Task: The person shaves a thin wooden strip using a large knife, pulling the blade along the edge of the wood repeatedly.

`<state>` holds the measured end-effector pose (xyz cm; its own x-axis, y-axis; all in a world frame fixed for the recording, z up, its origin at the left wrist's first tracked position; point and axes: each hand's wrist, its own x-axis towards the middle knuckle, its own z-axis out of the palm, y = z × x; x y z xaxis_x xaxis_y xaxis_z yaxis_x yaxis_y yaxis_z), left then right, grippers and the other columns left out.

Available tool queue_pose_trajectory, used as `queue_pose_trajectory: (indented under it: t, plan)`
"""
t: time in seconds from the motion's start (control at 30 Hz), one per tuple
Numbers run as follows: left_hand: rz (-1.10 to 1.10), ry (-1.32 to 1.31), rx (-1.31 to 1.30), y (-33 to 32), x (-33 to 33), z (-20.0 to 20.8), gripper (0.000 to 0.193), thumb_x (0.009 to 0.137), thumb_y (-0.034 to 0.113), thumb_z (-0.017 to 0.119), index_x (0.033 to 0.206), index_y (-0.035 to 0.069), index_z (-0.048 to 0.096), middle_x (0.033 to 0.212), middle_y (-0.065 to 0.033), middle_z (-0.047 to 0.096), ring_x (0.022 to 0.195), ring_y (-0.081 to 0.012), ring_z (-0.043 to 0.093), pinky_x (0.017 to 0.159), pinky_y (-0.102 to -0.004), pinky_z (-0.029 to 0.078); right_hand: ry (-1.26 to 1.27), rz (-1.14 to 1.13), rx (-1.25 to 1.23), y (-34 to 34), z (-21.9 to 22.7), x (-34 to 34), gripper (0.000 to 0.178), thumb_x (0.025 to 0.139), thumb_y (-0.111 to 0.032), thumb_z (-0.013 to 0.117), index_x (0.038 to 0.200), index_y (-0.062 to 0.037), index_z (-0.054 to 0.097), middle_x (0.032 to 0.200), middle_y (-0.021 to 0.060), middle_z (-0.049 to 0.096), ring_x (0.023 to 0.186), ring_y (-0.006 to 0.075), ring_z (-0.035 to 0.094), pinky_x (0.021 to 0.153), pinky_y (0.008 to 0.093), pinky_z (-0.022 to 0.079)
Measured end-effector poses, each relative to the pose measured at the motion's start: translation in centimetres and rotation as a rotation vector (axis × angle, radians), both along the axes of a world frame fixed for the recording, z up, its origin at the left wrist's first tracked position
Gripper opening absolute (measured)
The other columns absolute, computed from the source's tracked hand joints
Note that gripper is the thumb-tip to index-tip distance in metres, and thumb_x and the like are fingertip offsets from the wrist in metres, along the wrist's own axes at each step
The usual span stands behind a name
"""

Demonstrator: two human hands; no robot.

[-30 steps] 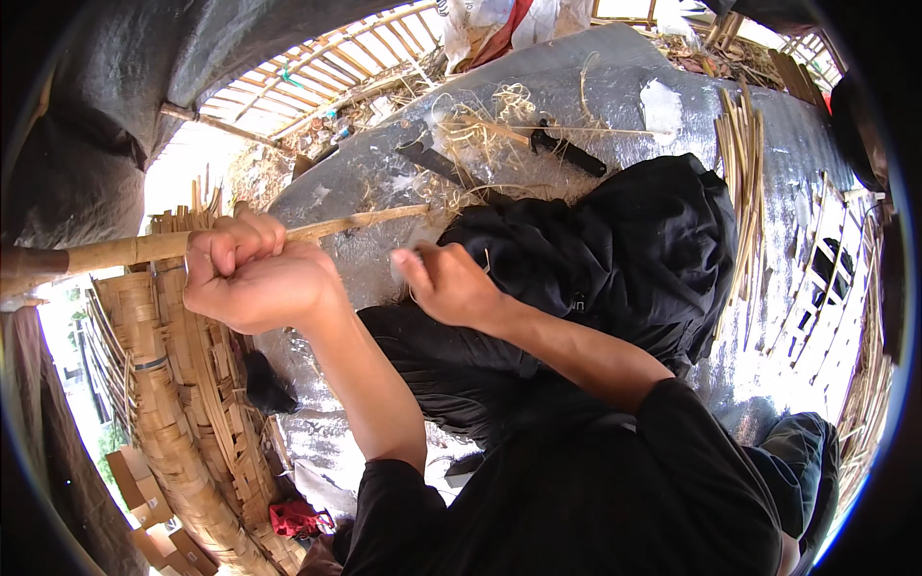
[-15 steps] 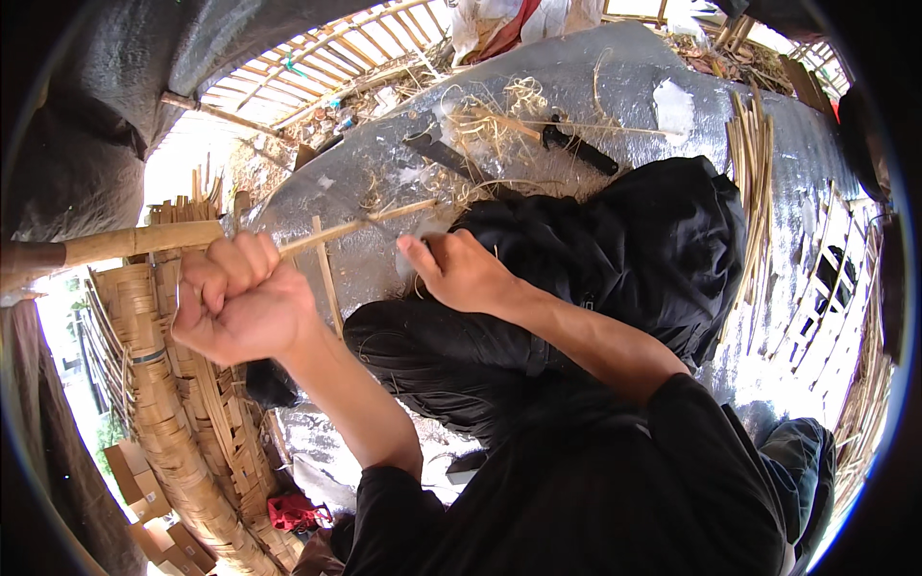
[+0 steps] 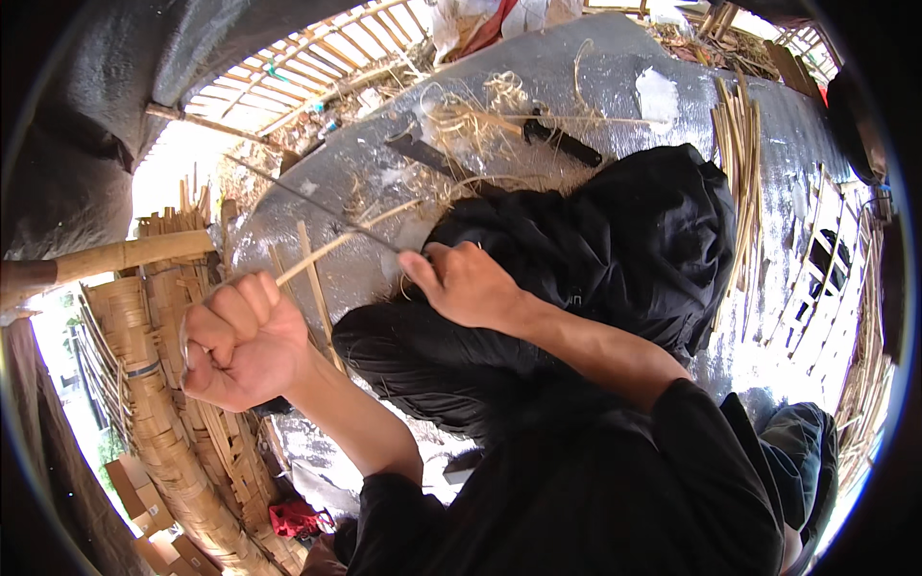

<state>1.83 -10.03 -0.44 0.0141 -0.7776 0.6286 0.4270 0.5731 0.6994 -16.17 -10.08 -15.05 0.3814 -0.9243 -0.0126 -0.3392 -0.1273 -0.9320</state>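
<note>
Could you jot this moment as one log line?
left hand: holds bamboo strip; right hand: holds thin blade; blade: crosses strip in view; bamboo bundle: on silvery sheet

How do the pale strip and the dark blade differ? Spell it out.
Colour: the pale strip is light tan; the dark blade is dark grey.
Pose: the pale strip slants up to the right from the left hand; the dark blade slants up to the left from the right hand.
Shared: both are long, narrow and held; they cross in view.
</note>
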Motion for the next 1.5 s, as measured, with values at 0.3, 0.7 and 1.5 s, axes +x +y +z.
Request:
queue_pose_trajectory:
  t: [0.3,0.7,1.5]
  plan:
    - [-0.078,-0.187,-0.071,0.0,0.1,0.8,0.043,0.096,0.034,0.043,0.059,0.014,0.034,0.049,0.005,0.028,0.04,-0.0077,0.018,0.041,-0.0283,0.015,-0.06,0.099,-0.06,-0.4,2.1,0.1,0.052,0.102,-0.04,0.049,0.074,0.0026,0.058,0.055,0.0271,0.052,0.058,0.0474,0.058,0.053,0.0517,0.046]
    - [-0.07,-0.211,-0.117,-0.2,-1.4,0.8,0.04,0.092,0.031,0.046,0.057,0.013,0.035,0.047,0.0056,0.027,0.038,-0.0062,0.017,0.04,-0.0261,0.014,0.046,0.003,-0.019,-0.2,-1.7,-1.0,0.05,0.101,-0.038,0.052,0.073,0.0022,0.06,0.056,0.0248,0.055,0.056,0.0441,0.06,0.053,0.0494,0.048]
    - [0.383,0.077,0.018,-0.3,-1.7,0.5,0.035,0.091,0.032,0.043,0.063,0.016,0.028,0.054,0.0029,0.018,0.051,-0.0105,0.013,0.052,-0.0307,0.014,-0.002,-0.129,0.136,0.6,-9.1,2.3,0.059,0.103,-0.046,0.042,0.081,0.0039,0.063,0.067,0.0291,0.061,0.067,0.0491,0.062,0.06,0.0517,0.052]
